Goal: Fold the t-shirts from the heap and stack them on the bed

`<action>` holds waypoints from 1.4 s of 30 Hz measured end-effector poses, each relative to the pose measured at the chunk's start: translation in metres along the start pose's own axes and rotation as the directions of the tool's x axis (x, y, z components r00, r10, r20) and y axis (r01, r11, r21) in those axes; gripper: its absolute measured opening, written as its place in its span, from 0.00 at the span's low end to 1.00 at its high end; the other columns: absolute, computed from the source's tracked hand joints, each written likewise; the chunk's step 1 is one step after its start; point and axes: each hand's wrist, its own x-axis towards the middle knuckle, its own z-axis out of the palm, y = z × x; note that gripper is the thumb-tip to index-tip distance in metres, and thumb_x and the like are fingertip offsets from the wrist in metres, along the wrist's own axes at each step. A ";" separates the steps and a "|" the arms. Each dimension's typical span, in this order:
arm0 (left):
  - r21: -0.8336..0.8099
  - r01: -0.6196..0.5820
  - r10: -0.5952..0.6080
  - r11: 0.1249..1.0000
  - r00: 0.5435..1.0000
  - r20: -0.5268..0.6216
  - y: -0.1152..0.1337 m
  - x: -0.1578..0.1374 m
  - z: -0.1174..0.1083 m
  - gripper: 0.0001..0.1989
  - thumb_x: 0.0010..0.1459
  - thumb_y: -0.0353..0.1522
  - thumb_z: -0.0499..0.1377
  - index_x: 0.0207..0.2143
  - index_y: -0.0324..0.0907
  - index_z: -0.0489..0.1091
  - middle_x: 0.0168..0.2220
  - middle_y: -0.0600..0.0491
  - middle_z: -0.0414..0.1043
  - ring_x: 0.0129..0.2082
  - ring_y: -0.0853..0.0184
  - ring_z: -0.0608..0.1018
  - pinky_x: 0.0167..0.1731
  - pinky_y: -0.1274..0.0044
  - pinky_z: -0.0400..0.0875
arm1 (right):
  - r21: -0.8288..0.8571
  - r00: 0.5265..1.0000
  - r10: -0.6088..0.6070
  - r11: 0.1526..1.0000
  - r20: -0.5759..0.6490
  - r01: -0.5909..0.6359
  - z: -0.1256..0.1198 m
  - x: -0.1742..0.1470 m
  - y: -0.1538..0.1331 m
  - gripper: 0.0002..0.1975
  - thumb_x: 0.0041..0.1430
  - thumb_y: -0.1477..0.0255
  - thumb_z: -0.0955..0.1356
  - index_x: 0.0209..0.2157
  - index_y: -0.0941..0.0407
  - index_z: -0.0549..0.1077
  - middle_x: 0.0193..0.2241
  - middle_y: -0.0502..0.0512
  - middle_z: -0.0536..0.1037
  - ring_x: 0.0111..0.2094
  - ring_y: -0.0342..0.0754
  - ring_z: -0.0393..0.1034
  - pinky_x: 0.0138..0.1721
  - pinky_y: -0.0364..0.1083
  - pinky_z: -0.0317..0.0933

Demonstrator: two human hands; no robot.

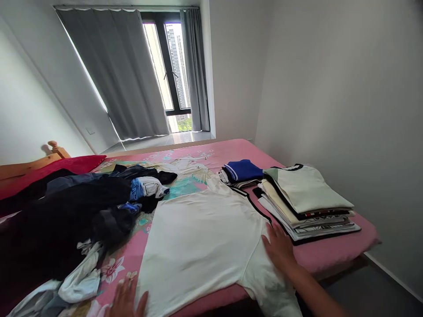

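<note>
A white T-shirt (201, 237) with black trim at the collar lies spread flat on the bed, its collar side towards the right and one sleeve hanging over the near edge. My right hand (280, 247) rests on the shirt near the shoulder and sleeve, fingers stretched out. At the shirt's lower left corner is my left hand (127, 299), its fingers apart, cut off by the bottom of the view. Neither hand grasps the cloth.
Folded shirts (307, 198) are stacked on the right of the bed (333, 257). Behind them sits a smaller pile with a blue folded garment (243, 170). A heap of dark clothes (82, 207) covers the left side. Grey curtains (115, 70) hang by the window.
</note>
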 end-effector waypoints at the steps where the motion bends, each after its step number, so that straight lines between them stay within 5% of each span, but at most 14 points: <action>1: -0.016 -0.073 0.073 0.997 0.997 -0.036 0.022 -0.004 -0.006 0.29 0.59 0.40 0.41 0.60 0.37 0.54 0.64 0.46 0.48 0.65 0.58 0.48 0.59 0.58 0.48 | 0.031 0.999 -0.040 0.999 -0.023 0.041 -0.002 -0.005 -0.025 0.29 0.62 0.60 0.52 0.59 0.59 0.56 0.61 0.63 0.55 0.63 0.59 0.44 0.57 0.61 0.43; 4: -0.048 -0.302 0.302 0.952 0.953 -0.006 0.093 -0.016 -0.022 0.26 0.59 0.39 0.44 0.60 0.48 0.55 0.65 0.54 0.46 0.65 0.63 0.48 0.61 0.61 0.39 | 0.127 0.963 -0.262 0.959 0.062 0.252 -0.003 -0.021 -0.095 0.27 0.63 0.60 0.52 0.61 0.52 0.53 0.64 0.55 0.50 0.64 0.55 0.39 0.60 0.62 0.34; 7: -0.088 -0.385 0.393 0.919 0.914 0.104 0.117 -0.026 -0.025 0.25 0.60 0.42 0.44 0.60 0.52 0.53 0.65 0.56 0.43 0.64 0.63 0.50 0.61 0.59 0.36 | 0.145 0.904 -0.369 0.928 0.217 0.344 0.004 -0.039 -0.107 0.28 0.62 0.57 0.53 0.61 0.50 0.52 0.64 0.53 0.48 0.64 0.55 0.38 0.60 0.62 0.28; 9: -0.061 -0.326 0.331 0.944 0.931 0.154 0.094 -0.034 -0.019 0.27 0.59 0.43 0.44 0.61 0.50 0.51 0.65 0.55 0.44 0.64 0.61 0.51 0.61 0.57 0.38 | 0.097 0.920 -0.323 0.946 0.223 0.309 0.011 -0.050 -0.075 0.29 0.61 0.55 0.54 0.61 0.50 0.53 0.63 0.55 0.51 0.64 0.56 0.41 0.60 0.64 0.28; 13: 0.044 -0.221 0.213 0.974 0.968 0.133 0.002 -0.052 0.000 0.29 0.59 0.42 0.42 0.61 0.45 0.50 0.64 0.53 0.46 0.64 0.62 0.51 0.61 0.58 0.38 | 0.028 0.989 -0.144 0.989 -0.017 0.144 0.019 -0.078 0.035 0.31 0.58 0.53 0.57 0.59 0.53 0.56 0.61 0.60 0.56 0.62 0.59 0.46 0.58 0.66 0.35; 15: 0.062 -0.262 0.256 0.963 0.962 0.098 -0.031 -0.061 0.006 0.29 0.58 0.43 0.44 0.60 0.44 0.53 0.63 0.54 0.49 0.63 0.62 0.53 0.62 0.61 0.39 | 0.132 0.988 -0.082 0.986 -0.128 0.099 0.022 -0.097 0.080 0.32 0.57 0.53 0.58 0.57 0.58 0.59 0.58 0.65 0.59 0.61 0.60 0.48 0.58 0.63 0.43; 18: 0.088 -0.280 0.282 0.956 0.959 -0.012 -0.043 -0.069 0.009 0.27 0.55 0.42 0.47 0.57 0.46 0.60 0.62 0.53 0.55 0.63 0.62 0.55 0.62 0.64 0.41 | 0.391 0.978 0.131 0.918 -0.164 -0.058 0.027 -0.125 0.112 0.32 0.53 0.51 0.61 0.51 0.60 0.63 0.55 0.68 0.62 0.59 0.61 0.53 0.56 0.61 0.51; 21: 0.085 -0.270 0.280 0.959 0.952 -0.125 -0.026 -0.071 0.009 0.24 0.55 0.35 0.47 0.54 0.48 0.64 0.61 0.53 0.58 0.63 0.64 0.54 0.62 0.65 0.40 | 0.634 0.961 0.274 0.738 0.031 -0.231 0.033 -0.139 0.107 0.31 0.49 0.52 0.65 0.50 0.56 0.62 0.51 0.65 0.68 0.53 0.59 0.62 0.52 0.59 0.58; 26: 0.020 -0.319 0.319 0.948 0.938 -0.138 -0.008 -0.066 0.012 0.26 0.54 0.28 0.44 0.55 0.51 0.63 0.61 0.56 0.57 0.63 0.65 0.55 0.61 0.62 0.38 | 0.802 0.918 0.311 0.465 0.248 -0.374 0.032 -0.132 0.082 0.38 0.37 0.53 0.70 0.49 0.59 0.62 0.41 0.64 0.76 0.43 0.58 0.72 0.45 0.54 0.65; 30: 0.023 -0.343 0.343 0.939 0.933 -0.107 -0.016 -0.063 0.016 0.27 0.54 0.28 0.44 0.55 0.53 0.62 0.61 0.58 0.56 0.63 0.66 0.55 0.61 0.62 0.39 | 0.740 0.892 0.099 0.522 0.441 -0.424 0.017 -0.130 0.076 0.25 0.39 0.53 0.68 0.32 0.59 0.73 0.32 0.60 0.79 0.38 0.59 0.73 0.41 0.52 0.65; 34: -0.007 -0.382 0.377 0.924 0.916 -0.138 -0.022 -0.065 0.016 0.25 0.57 0.29 0.41 0.55 0.50 0.63 0.61 0.55 0.56 0.62 0.66 0.56 0.61 0.63 0.44 | 0.718 0.887 0.147 0.536 0.438 -0.443 0.002 -0.142 0.082 0.19 0.40 0.54 0.66 0.24 0.56 0.73 0.27 0.54 0.78 0.34 0.56 0.71 0.38 0.50 0.65; 38: -0.092 -0.390 0.366 0.916 0.907 -0.207 -0.022 -0.067 0.011 0.24 0.58 0.30 0.41 0.53 0.48 0.66 0.59 0.52 0.60 0.61 0.63 0.59 0.60 0.62 0.45 | 0.725 0.774 0.189 0.271 0.605 -0.633 -0.015 -0.158 0.077 0.18 0.40 0.53 0.67 0.25 0.54 0.71 0.17 0.47 0.69 0.19 0.44 0.63 0.23 0.45 0.62; 42: -0.358 -0.358 0.259 0.862 0.919 -0.296 0.001 -0.079 0.004 0.19 0.55 0.37 0.48 0.44 0.48 0.73 0.51 0.49 0.70 0.54 0.58 0.69 0.56 0.64 0.59 | 0.680 0.679 0.107 0.028 0.726 -0.732 -0.037 -0.166 0.063 0.16 0.46 0.55 0.69 0.28 0.54 0.72 0.14 0.44 0.64 0.15 0.38 0.56 0.21 0.41 0.60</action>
